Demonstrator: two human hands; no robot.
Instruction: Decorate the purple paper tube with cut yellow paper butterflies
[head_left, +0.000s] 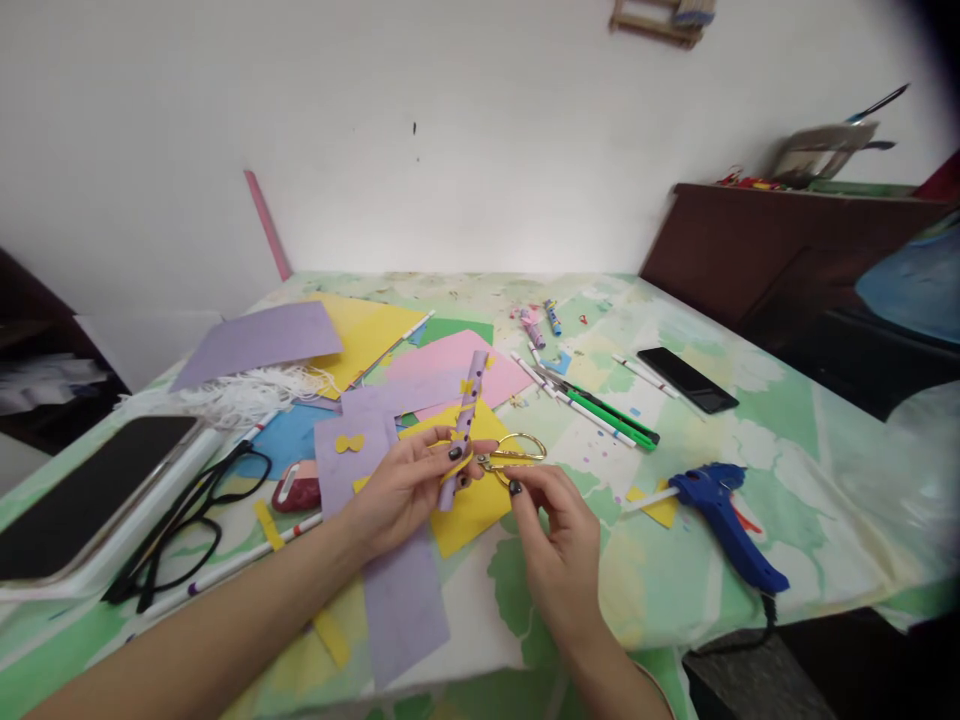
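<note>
My left hand (416,475) is closed around a rolled purple paper tube (466,405), which stands nearly upright. Dark dots and small yellow shapes decorate the tube, and a yellow strip crosses it near my thumb. My right hand (559,545) is closed, thumb and index finger near each other beside the gold-handled scissors (529,440). Whether those fingers hold the scissors or something small is hidden. The scissors' blades point toward the left hand. Beneath both hands lie a yellow sheet (457,530) and purple paper strips (409,620). A yellow bow-shaped cutout (349,443) rests on purple paper.
A blue glue gun (731,530) lies at right, its cord over the table edge. Beyond are a green cutter (611,418), a black phone (686,380) and small decorated rolls (532,328). At left are black glasses (199,520), white string (259,392) and another phone (90,490).
</note>
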